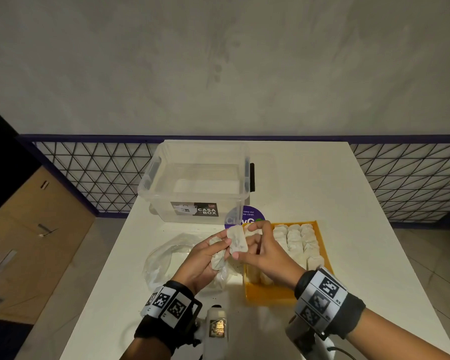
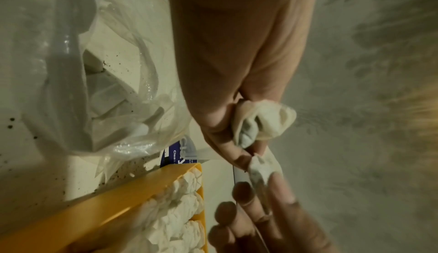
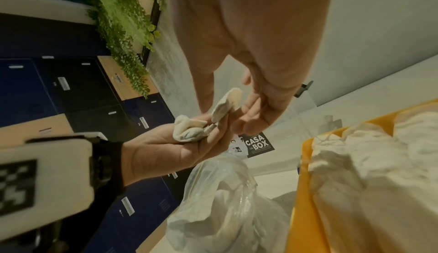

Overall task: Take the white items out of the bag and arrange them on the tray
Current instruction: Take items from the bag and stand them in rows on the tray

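Observation:
My left hand (image 1: 208, 255) is palm-up above the bag and grips a crumpled white item (image 1: 218, 253) in its curled fingers. My right hand (image 1: 253, 242) pinches a flatter white item (image 1: 237, 241) between thumb and fingers, right beside the left hand. The two items touch at their lower ends (image 3: 209, 125). The clear plastic bag (image 1: 166, 255) lies under the left hand with more white pieces inside. To the right is the yellow tray (image 1: 268, 296), which holds several white items (image 1: 294, 240) in rows. The left wrist view shows both held pieces (image 2: 265, 120) and the tray's rim (image 2: 118, 200).
A clear plastic storage box (image 1: 198, 183) labelled CASA BOX stands behind the bag, beside a purple round sticker (image 1: 244, 216). The white table (image 1: 348, 229) ends in an edge on each side. A wire-mesh railing (image 1: 102, 178) runs behind it. Dark specks dot the table near the bag.

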Available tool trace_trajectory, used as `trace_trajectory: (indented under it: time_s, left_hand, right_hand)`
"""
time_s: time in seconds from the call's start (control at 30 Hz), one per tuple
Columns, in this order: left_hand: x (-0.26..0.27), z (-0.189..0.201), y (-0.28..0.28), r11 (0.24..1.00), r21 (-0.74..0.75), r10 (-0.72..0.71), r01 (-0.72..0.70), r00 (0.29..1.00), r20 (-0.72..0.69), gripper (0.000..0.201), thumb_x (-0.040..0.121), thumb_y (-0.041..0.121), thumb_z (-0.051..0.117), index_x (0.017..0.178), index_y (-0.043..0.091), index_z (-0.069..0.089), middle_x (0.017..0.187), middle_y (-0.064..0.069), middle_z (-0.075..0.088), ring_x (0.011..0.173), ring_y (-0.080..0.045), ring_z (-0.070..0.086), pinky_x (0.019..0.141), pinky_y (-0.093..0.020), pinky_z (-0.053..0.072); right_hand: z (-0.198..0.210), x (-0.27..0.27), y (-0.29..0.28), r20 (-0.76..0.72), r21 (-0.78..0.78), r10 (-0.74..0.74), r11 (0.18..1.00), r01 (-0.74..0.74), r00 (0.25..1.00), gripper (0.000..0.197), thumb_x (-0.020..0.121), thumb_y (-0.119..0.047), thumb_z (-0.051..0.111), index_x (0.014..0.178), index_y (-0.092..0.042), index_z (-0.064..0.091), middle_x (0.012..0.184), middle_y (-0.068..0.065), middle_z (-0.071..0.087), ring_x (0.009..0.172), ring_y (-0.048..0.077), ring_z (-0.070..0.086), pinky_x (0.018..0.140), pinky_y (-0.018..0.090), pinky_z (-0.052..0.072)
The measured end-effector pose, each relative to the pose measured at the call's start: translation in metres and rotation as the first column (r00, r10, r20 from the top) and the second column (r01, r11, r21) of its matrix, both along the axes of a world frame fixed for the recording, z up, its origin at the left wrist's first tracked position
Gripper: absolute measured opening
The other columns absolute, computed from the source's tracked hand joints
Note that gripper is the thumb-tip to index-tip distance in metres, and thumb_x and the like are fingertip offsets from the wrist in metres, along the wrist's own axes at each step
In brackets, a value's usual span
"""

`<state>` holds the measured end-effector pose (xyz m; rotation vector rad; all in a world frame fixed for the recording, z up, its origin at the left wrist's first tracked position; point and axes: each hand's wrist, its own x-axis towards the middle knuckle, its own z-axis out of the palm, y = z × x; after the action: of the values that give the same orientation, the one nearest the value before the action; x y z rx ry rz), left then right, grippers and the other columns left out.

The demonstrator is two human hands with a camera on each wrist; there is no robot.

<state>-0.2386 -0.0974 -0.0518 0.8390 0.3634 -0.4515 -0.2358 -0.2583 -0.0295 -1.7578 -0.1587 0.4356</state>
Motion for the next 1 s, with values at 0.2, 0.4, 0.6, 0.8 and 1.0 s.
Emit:
trace_trajectory:
  time_s: [0.2,0.4,0.6,0.8,1.0]
  left_hand:
    - [-0.003,-0.002,0.003,0.994,0.001,0.109,-0.109,0.992,-0.068,0.024,0.087,-0.007,0.053,0.11,-0.004,0.061,0.096,-0.019,0.07,0.083,-0.022,0.069,0.08,-0.025,0.056]
    - [-0.004,-0.005,0.012,0.977,0.022,0.213,-0.212,0.969,-0.123,0.02,0.088,-0.012,0.051,0.105,-0.006,0.059,0.1,-0.022,0.066,0.074,-0.021,0.073,0.072,-0.025,0.058]
    - [-0.004,-0.002,0.011,0.978,0.021,0.206,-0.205,0.966,-0.156,0.02,0.088,-0.012,0.051,0.106,-0.006,0.059,0.099,-0.022,0.065,0.072,-0.021,0.073,0.071,-0.025,0.057]
    - [-0.005,0.003,0.006,0.985,0.029,0.17,-0.167,0.972,-0.165,0.019,0.087,-0.011,0.054,0.104,-0.005,0.061,0.099,-0.02,0.066,0.072,-0.02,0.073,0.07,-0.024,0.058]
    - [-0.005,0.003,0.005,0.99,0.107,0.099,-0.087,0.989,-0.113,0.021,0.086,-0.007,0.057,0.106,-0.001,0.062,0.089,-0.017,0.066,0.076,-0.02,0.066,0.067,-0.019,0.057]
  right_hand:
    - [0.003,0.011,-0.005,0.1,-0.075,-0.034,0.996,0.041,0.994,0.016,0.085,-0.007,0.062,0.089,-0.019,0.052,0.078,0.002,0.05,0.068,0.013,0.048,0.064,0.019,0.043]
    - [0.024,0.024,-0.024,0.383,-0.633,0.418,0.768,-0.096,0.824,0.02,0.092,-0.011,0.047,0.107,-0.017,0.059,0.103,0.001,0.052,0.088,0.011,0.051,0.074,0.014,0.039]
    - [0.033,0.025,-0.031,0.325,-0.798,0.539,0.597,-0.08,0.777,0.038,0.09,-0.003,0.047,0.125,-0.018,0.044,0.111,0.006,0.056,0.094,0.02,0.051,0.082,0.03,0.045]
    - [0.027,0.029,-0.033,0.334,-0.792,0.489,0.609,-0.041,0.806,0.01,0.089,-0.013,0.054,0.096,-0.013,0.06,0.099,0.003,0.063,0.093,0.016,0.052,0.071,0.021,0.034]
    - [0.029,0.024,-0.035,0.368,-0.705,0.396,0.709,-0.026,0.841,0.012,0.094,-0.018,0.047,0.102,-0.018,0.056,0.089,0.002,0.064,0.086,0.02,0.057,0.069,0.024,0.036]
